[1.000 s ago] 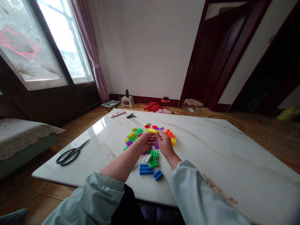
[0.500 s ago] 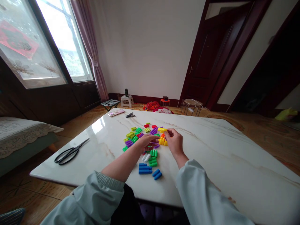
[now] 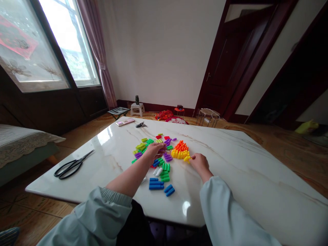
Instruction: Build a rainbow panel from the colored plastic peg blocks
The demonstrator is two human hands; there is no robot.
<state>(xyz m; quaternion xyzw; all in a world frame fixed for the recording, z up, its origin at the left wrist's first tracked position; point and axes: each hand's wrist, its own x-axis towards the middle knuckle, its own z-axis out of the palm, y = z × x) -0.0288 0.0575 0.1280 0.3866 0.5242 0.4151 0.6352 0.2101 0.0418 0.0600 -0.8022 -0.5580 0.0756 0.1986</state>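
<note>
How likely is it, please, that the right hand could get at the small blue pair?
Probably yes: nothing stands between the right hand and the small blue pair, though the hand seems to be pinching a yellow piece.

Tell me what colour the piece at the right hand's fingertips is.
Yellow: the piece at the right hand, best seen in the head view.

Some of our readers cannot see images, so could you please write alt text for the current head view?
A person's right hand pinches a small yellow plastic piece beside a wedge of orange and yellow plastic pieces on a glossy white marbled table. The left hand is over scattered multicoloured plastic pieces, and black-handled metal scissors lie toward the left.
</note>
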